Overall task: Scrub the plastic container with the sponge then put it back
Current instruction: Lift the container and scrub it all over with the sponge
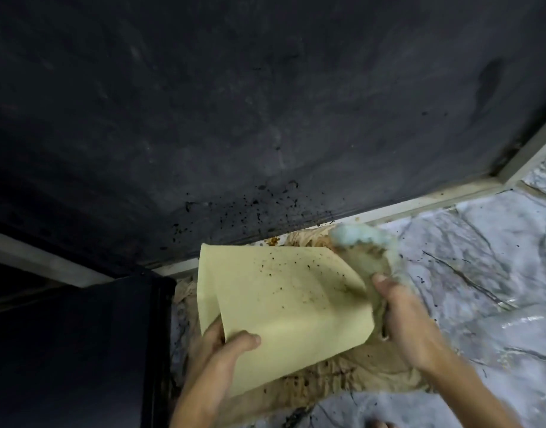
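Fingers, left: the left hand [225,344] is closed on the near-left corner of the plastic container [284,307], thumb across the outer face, the other fingers hidden behind the wall.
Fingers, right: the right hand [404,322] is wrapped shut around the sponge [355,239], a pale, foamy lump blurred at the container's far-right edge.
Why held so: judged from the pose, 1 hand braces and tilts the container so the other can press the sponge against it.
Where the container is: lifted off the surface, tilted, above a stained brownish cloth [342,381] that lies on the marble-patterned bench [481,273].
Container contents: nothing solid is visible; dark specks and a brownish smear dot the yellow face turned to the camera.
Surroundings: a dark wall [265,103] rises behind, with dark splatter near its base; a dark panel [74,350] stands to the left.
Progress: scrubbing looks under way, since grime remains; putting it back is not yet done.
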`<state>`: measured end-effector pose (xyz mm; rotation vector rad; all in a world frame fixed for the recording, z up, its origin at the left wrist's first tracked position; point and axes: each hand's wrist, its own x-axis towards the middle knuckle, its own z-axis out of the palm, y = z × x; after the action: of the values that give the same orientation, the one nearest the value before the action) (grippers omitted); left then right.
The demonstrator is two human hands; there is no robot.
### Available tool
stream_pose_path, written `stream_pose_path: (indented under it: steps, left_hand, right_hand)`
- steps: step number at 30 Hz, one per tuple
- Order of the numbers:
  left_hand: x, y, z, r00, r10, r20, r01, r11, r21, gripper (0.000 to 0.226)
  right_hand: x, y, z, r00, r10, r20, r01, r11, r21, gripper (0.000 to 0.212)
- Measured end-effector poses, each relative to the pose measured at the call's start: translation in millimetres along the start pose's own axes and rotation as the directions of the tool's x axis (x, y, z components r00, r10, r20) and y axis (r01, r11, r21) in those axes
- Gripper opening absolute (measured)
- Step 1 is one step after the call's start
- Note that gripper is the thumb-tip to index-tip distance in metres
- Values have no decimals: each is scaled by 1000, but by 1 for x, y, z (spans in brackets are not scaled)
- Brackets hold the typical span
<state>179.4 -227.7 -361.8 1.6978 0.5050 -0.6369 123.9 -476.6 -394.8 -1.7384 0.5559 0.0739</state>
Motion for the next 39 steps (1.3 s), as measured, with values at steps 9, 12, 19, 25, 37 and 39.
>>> stream_pose_path:
  steps: [9, 12, 19, 25, 37, 39]
  left_hand:
    - [7, 10, 11, 997, -11, -81, 0, 990, -143, 40]
    - [16, 1, 8, 999, 46, 26, -43, 996, -77, 31]
    - [26, -14, 3, 991, 123, 51, -125, 991, 42, 31]
    - [32, -30, -11, 994, 102, -29, -101, 995, 19, 28]
    - [25, -19, -8, 992, 118, 48, -123, 983, 135, 24]
    - [25, -17, -6, 995, 100, 2, -100, 985, 139, 24]
  right_hand:
    - [-11, -33, 98, 909, -77, 409, 163, 970, -181, 52]
    - [4, -34, 103, 904, -144, 403, 208, 971, -120, 59]
    - [15, -17, 109, 916, -148, 373, 241, 946, -217, 48]
    - [38, 30, 83, 976, -143, 165, 195, 908, -370, 51]
    - [13, -9, 102, 952, -140, 272, 202, 956, -214, 41]
    - [-1, -32, 113, 906, -216, 365, 297, 938, -180, 37]
